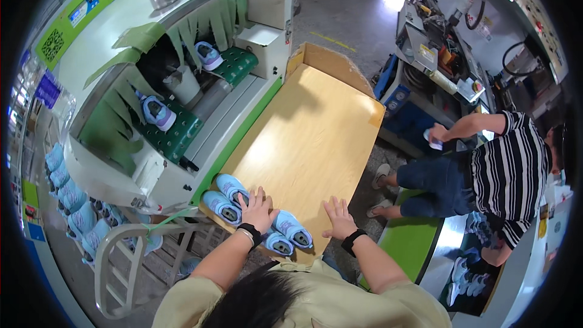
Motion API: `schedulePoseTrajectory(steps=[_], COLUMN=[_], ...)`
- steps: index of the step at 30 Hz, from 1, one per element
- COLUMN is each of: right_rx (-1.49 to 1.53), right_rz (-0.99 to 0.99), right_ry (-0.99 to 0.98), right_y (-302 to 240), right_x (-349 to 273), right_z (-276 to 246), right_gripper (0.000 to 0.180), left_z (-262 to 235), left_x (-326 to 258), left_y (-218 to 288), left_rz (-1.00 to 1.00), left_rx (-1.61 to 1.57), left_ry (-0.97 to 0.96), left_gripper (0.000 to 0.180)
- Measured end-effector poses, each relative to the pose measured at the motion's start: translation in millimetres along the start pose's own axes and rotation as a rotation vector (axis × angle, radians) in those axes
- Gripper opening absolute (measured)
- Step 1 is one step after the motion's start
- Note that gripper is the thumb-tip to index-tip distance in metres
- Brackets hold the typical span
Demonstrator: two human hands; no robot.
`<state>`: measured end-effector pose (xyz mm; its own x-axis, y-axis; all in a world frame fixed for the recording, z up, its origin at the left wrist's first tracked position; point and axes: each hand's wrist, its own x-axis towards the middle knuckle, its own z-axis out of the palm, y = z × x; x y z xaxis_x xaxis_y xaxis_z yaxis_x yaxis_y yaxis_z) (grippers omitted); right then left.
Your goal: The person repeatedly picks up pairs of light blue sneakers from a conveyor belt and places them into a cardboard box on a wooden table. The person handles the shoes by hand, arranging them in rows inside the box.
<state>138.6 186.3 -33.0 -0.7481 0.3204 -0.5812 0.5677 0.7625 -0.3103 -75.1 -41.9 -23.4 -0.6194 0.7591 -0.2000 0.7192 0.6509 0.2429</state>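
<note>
My left hand [257, 211] is open, fingers spread, between two pairs of light blue shoes at the near end of a wooden table. Its fingers reach beside the left pair of blue shoes [222, 208], and its wrist lies close to the right pair of blue shoes [293, 228]; whether it touches either I cannot tell. My right hand [340, 218] rests flat and open near the table's right edge, with nothing in it. Both wrists wear dark bands. The wooden table [303, 127] stretches away ahead of me.
A white machine [272, 0] with green strip curtains stands left; single shoes [159, 113] sit on its green perforated belts. A metal rack [130, 255] holds several blue shoes. On the right, a person in a striped shirt [507, 170] sits by a machine. Cardboard [331, 61] borders the table's far end.
</note>
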Motion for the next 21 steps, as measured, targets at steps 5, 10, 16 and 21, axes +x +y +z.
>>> schedulePoseTrajectory(steps=[5, 10, 16, 21], right_rx=[-0.209, -0.140, 0.156, 0.796], right_rz=[-0.018, -0.064, -0.143, 0.161], right_ry=[0.090, 0.156, 0.879, 0.635], right_y=[-5, -29, -41, -84], right_x=[6, 64, 254, 370], right_z=[-5, -57, -169, -238], right_gripper=[0.104, 0.084, 0.109, 0.120], left_z=[5, 4, 3, -6], left_x=[0, 5, 5, 4], left_y=[-2, 0, -1, 2], left_rz=[0.004, -0.031, -0.064, -0.112], left_rx=[-0.002, -0.026, 0.003, -0.092], left_ry=[0.043, 0.014, -0.009, -0.070], left_gripper=[0.059, 0.061, 0.063, 0.066])
